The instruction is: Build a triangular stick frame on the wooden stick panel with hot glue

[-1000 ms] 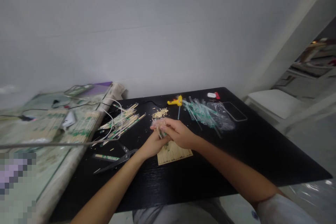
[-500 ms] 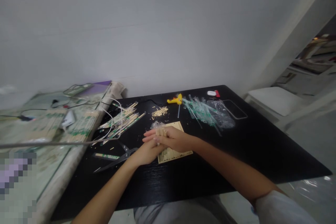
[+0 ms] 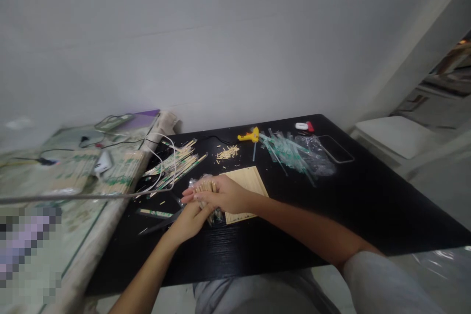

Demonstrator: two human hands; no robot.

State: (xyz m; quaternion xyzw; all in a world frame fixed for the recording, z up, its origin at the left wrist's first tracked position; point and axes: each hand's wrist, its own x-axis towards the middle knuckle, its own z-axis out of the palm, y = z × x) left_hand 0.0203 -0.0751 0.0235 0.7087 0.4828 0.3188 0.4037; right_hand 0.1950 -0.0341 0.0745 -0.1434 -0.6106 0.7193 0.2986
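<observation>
My left hand and my right hand come together around a bundle of short wooden sticks, held over the black table. The fingers of both hands are closed about the bundle and partly hide it. Clear plastic shows beside the sticks. Just right of the bundle lies a flat light-wood panel, partly covered by my right hand and forearm. To the left of my left hand are large scissors and a chopstick in a green-printed wrapper.
Behind the hands sit a pile of short stick pieces and a yellow glue gun. Empty wrappers and a phone lie right. Wrapped chopsticks and a white cable are left.
Both hands have shifted left off the panel with the bundle of sticks, so more of the panel's surface shows. The camera view has moved slightly.
</observation>
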